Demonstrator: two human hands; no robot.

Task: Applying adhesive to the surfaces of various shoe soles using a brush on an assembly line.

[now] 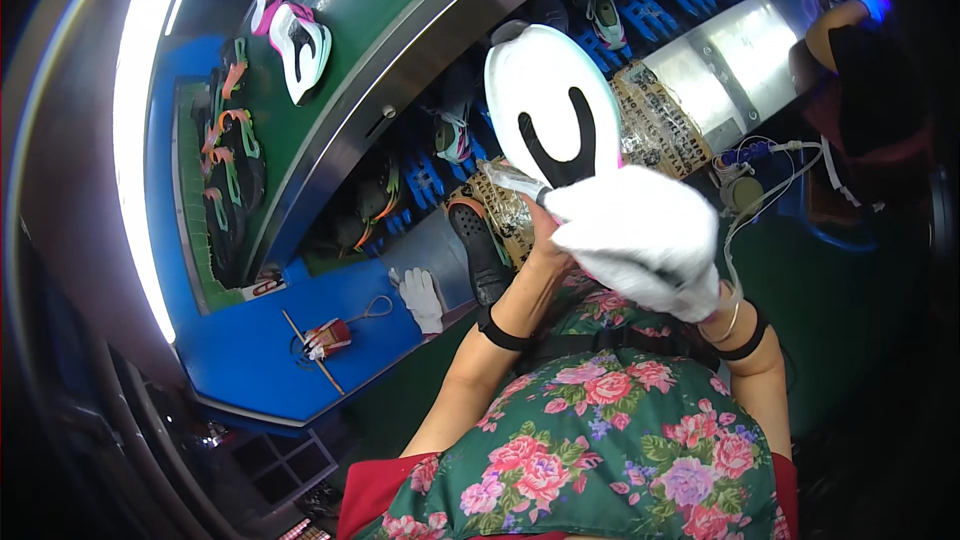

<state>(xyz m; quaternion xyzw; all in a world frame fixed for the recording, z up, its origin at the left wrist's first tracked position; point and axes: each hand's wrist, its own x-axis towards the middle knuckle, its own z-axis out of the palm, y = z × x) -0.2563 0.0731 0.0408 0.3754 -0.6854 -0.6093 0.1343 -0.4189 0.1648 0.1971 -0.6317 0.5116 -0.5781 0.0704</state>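
Observation:
A shoe is held up in front of me, its white sole with a black U-shaped inset facing me and a trace of pink at its edge. My bare left hand is closed on the lower left side of the shoe; most of its fingers are hidden behind it. A white glove covers my right hand, slightly blurred, which lies over the shoe's lower end with its fingers pointing left. The glove hides that end. A clear, shiny strip shows beside my left hand.
White and pink shoes lie on a green conveyor belt at upper left. A blue table carries a small bundle with a stick, and a white glove lies by its edge. Taped padding covers the rail ahead. A co-worker's arm is at far right.

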